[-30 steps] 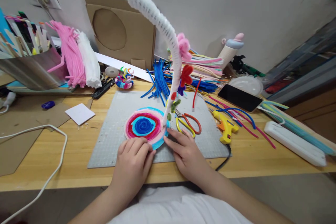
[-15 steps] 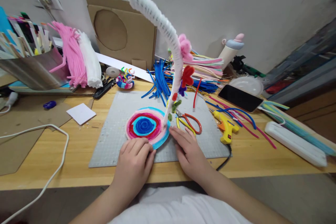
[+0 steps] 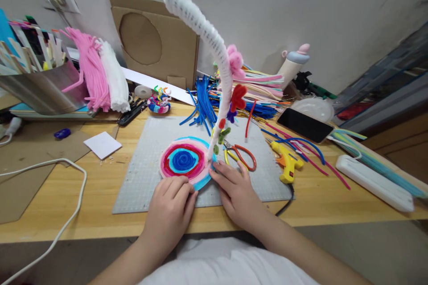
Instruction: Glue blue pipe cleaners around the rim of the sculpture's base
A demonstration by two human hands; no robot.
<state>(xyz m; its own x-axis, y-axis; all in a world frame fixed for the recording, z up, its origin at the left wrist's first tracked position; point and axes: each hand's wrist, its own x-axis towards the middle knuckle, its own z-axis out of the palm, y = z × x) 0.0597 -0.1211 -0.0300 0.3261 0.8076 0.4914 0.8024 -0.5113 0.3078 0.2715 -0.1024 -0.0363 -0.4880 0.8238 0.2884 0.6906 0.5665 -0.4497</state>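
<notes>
A round base of coiled pipe cleaners [image 3: 183, 159], dark blue in the centre with rings of red, pink and light blue, lies on a grey cutting mat [image 3: 140, 187]. From its right side rises a tall curved white fuzzy stem [image 3: 224, 73], carrying a pink flower [image 3: 236, 62], a red flower [image 3: 238, 98] and small green leaves. My left hand [image 3: 171, 202] has its fingers curled over the base's near edge; their tips are hidden. My right hand [image 3: 236, 189] lies with fingers stretched out, touching the light blue rim by the stem's foot.
Orange-and-yellow handled pliers [image 3: 245, 156] lie beyond my right hand. Further right are a yellow glue gun [image 3: 287, 160], a phone [image 3: 305, 124] and a white power strip [image 3: 374, 182]. Blue pipe cleaners [image 3: 204, 102] lie behind the base. A white cable [image 3: 82, 187] loops at left.
My right hand has shifted slightly left, its fingers reaching further onto the base's rim. The left hand, base and stem look nearly unchanged.
</notes>
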